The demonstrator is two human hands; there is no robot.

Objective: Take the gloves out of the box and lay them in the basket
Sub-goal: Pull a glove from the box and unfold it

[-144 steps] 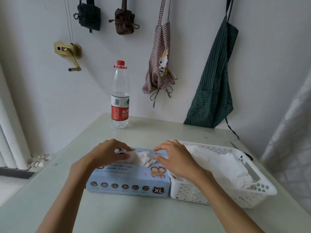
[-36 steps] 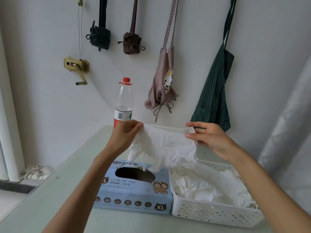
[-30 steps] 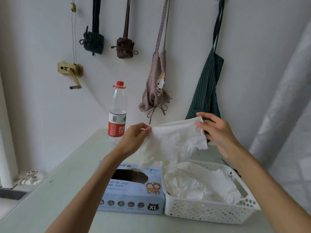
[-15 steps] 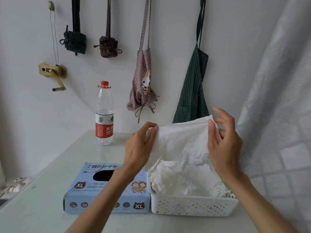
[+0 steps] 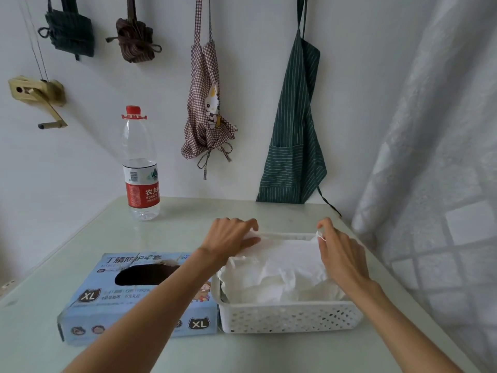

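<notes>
White glove: spread flat on top of the pile in the basket, far edge held at both corners.
Pile of gloves: soft white heap, fills the basket up to its rim.
Basket: white plastic with small holes, on the table, left side touching the box.
Box: light blue card, marked XL, dark oval hole on top, flat on the table just left of the basket.
Left hand: over the far left corner of the basket, fingers curled down, thumb and fingers pinching the left corner of the white glove.
Right hand: over the far right side of the basket, thumb and first finger pinching the right corner of the white glove, other fingers loosely bent.
Glove and fingers: far edge stretched from one pinch to the other, rest of it lying toward the near side, under and in front of the fingertips.
Table: pale green, smooth, a bit shiny.
Bottle: clear plastic, red cap, red and white label, upright at the back left of the table, well apart from the box.
Checked apron: red and white, cartoon cat on it, hanging on the wall.
Striped apron: dark green, hanging on the wall behind the basket.
Curtain: white, along the right side.
</notes>
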